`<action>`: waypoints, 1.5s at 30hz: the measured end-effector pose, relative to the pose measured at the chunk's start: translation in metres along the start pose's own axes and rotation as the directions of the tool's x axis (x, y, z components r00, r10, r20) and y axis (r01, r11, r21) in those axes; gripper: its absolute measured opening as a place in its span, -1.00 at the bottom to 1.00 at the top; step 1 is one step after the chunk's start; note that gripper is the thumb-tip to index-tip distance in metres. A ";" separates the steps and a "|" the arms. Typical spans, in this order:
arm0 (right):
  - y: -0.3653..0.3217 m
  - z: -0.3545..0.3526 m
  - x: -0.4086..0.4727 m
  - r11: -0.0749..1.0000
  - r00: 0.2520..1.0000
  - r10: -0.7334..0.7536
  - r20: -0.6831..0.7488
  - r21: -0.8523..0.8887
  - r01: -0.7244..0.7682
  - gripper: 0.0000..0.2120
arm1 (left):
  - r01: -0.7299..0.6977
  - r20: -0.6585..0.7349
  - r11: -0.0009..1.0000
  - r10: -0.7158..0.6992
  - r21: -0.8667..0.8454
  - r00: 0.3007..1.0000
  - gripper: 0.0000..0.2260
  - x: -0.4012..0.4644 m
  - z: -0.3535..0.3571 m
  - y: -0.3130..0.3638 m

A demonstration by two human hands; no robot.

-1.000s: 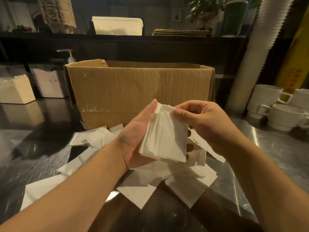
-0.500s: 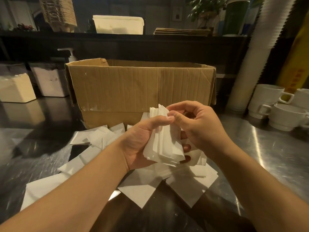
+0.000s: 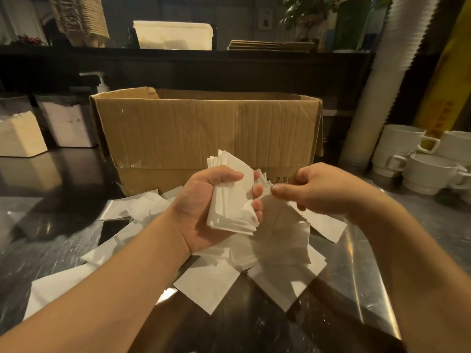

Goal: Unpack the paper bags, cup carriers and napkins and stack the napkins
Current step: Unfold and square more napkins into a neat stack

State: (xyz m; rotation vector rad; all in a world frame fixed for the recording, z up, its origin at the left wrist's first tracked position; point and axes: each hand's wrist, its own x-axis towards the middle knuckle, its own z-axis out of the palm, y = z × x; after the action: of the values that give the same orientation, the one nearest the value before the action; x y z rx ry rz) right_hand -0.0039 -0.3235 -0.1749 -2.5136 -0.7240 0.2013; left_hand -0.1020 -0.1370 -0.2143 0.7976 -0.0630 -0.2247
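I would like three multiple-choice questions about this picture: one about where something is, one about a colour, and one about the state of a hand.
1. Where do the white mugs stand?
A. inside the box
B. on the counter, right of the cardboard box
C. on the upper shelf

2. What colour are the loose napkins on the counter?
A. white
B. green
C. red

3. What is the left hand doing?
A. lying flat on the counter
B. gripping a bundle of napkins
C. holding a mug

Answers:
1. B, the mugs are stacked on the steel counter beside the box's right end.
2. A, every scattered sheet is white.
3. B, its thumb and fingers curl round the bundle, held above the counter.
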 end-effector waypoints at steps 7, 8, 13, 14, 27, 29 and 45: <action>0.003 -0.004 -0.011 0.973 0.930 0.025 0.366 -0.223 0.061 -0.20 | -0.015 -0.064 1.000 0.016 0.016 0.998 -0.56 0.002 0.000 0.000; 0.003 -0.002 -0.011 0.969 0.935 0.018 0.353 -0.236 0.071 -0.19 | -0.019 -0.076 1.000 0.020 0.019 0.997 -0.56 0.002 0.000 0.000; 0.000 0.012 -0.006 0.960 0.977 -0.035 0.212 -0.264 0.092 -0.39 | -0.015 -0.105 1.000 0.017 0.020 0.994 -0.55 0.002 0.003 -0.001; -0.001 0.014 -0.005 0.964 0.984 -0.055 0.170 -0.249 0.097 -0.45 | -0.018 -0.109 1.000 0.020 0.024 0.994 -0.56 0.002 0.003 -0.001; 0.000 0.018 0.004 0.978 0.964 -0.174 -0.203 0.079 0.193 -0.80 | -0.049 -0.114 0.998 0.046 -0.025 0.992 -0.59 0.001 0.004 0.004; 0.001 0.016 0.004 0.955 0.951 -0.160 -0.265 0.202 0.217 -0.77 | -0.062 -0.124 0.998 0.058 -0.024 0.991 -0.60 0.000 0.004 0.004; -0.002 -0.003 -0.005 0.151 0.973 -0.062 -0.222 0.962 0.230 -0.80 | -0.096 -0.137 0.995 0.098 0.016 0.986 -0.60 0.000 0.002 0.004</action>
State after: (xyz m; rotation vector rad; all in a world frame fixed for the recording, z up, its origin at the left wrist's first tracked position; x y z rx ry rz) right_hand -0.0084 -0.3260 -0.1715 -1.0962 -0.4834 0.3054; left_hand -0.1012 -0.1361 -0.2098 0.8153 0.0274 -0.0769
